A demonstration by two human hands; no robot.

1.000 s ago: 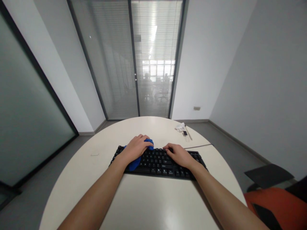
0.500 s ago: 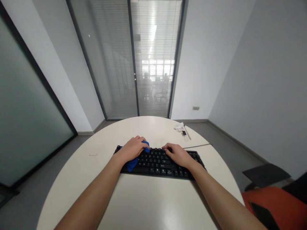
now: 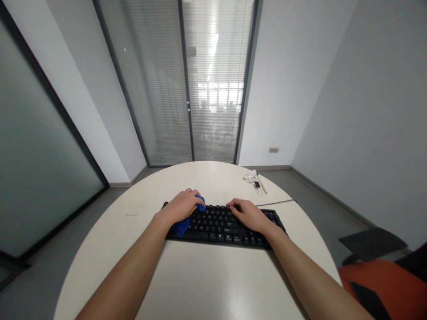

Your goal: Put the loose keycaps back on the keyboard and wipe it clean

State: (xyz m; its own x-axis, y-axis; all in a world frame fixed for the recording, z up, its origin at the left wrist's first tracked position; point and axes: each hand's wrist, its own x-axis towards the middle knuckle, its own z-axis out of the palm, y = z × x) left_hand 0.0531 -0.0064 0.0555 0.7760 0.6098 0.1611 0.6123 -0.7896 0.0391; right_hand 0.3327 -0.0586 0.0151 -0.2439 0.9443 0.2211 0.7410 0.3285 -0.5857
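Observation:
A black keyboard (image 3: 220, 224) lies across the white round table with its keys facing up. Over its left end, my left hand (image 3: 182, 205) is closed on a blue cloth (image 3: 182, 227). Part of the cloth pokes out past my fingers and part hangs below the palm onto the keys. My right hand (image 3: 247, 214) lies over the right part of the keyboard, its thumb and fingers bent around the far edge and holding it. The fingertips of that hand are partly hidden, and both hands cover some keys.
A cable (image 3: 275, 203) runs from behind the keyboard to the table's right edge. Farther back lie a crumpled white wrapper (image 3: 250, 176), a thin stick (image 3: 262, 184) and a small black-tipped item (image 3: 257, 184). An orange chair (image 3: 383, 284) stands at the right of the table (image 3: 207, 280).
My left hand has slid slightly left along the keyboard, taking the blue cloth with it. My right hand keeps its place on the keyboard.

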